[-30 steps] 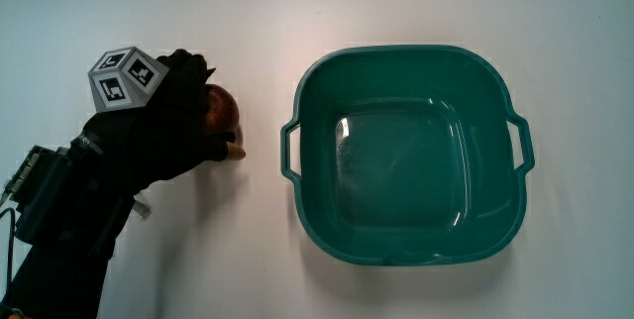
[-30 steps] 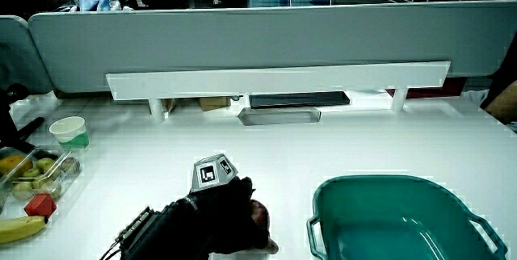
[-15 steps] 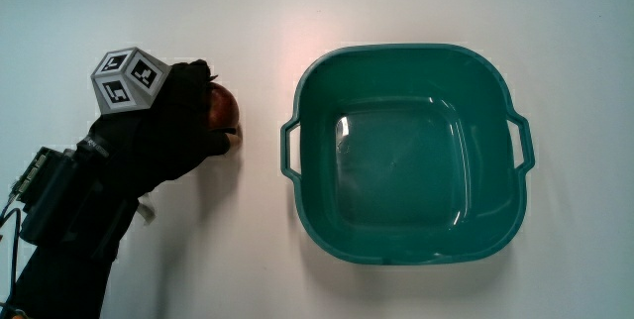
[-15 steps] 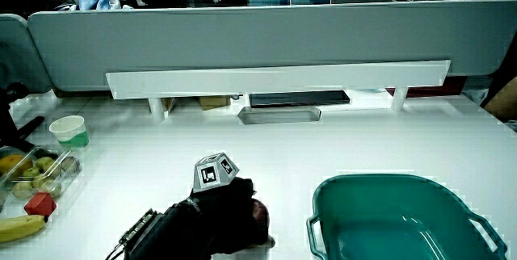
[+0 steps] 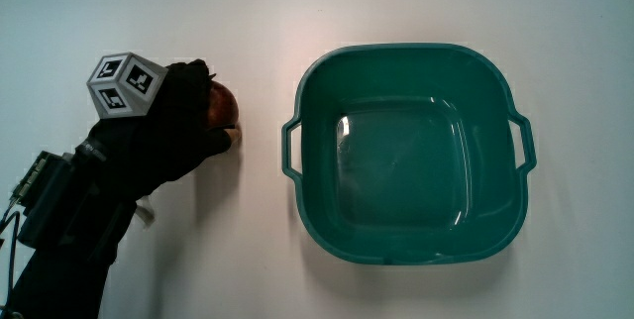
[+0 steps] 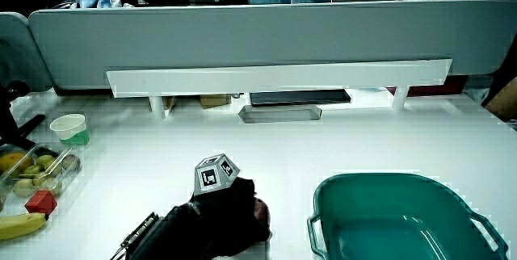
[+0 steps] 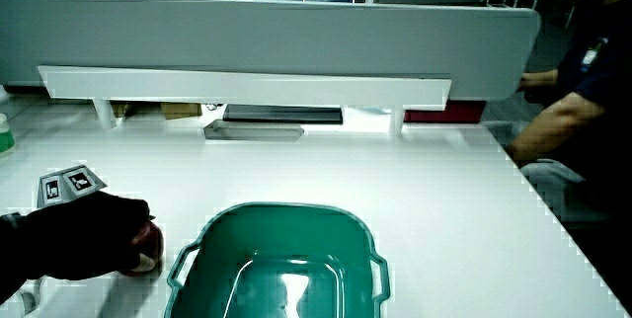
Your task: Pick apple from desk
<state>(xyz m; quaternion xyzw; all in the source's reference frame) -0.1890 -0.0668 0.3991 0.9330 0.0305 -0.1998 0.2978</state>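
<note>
White table (image 5: 416, 2), low grey partition (image 6: 266, 34) at its edge. The apple (image 5: 224, 107) sits on the table beside a green basin (image 5: 406, 151), apart from it. The hand (image 5: 163, 126) covers the apple, fingers curled around it.

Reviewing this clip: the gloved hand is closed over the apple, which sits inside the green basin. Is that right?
Not quite. The hand is closed over the apple, but the apple is on the table beside the green basin, not inside it. The main view shows the basin holding nothing, and bare table between its handle and the apple.
</note>
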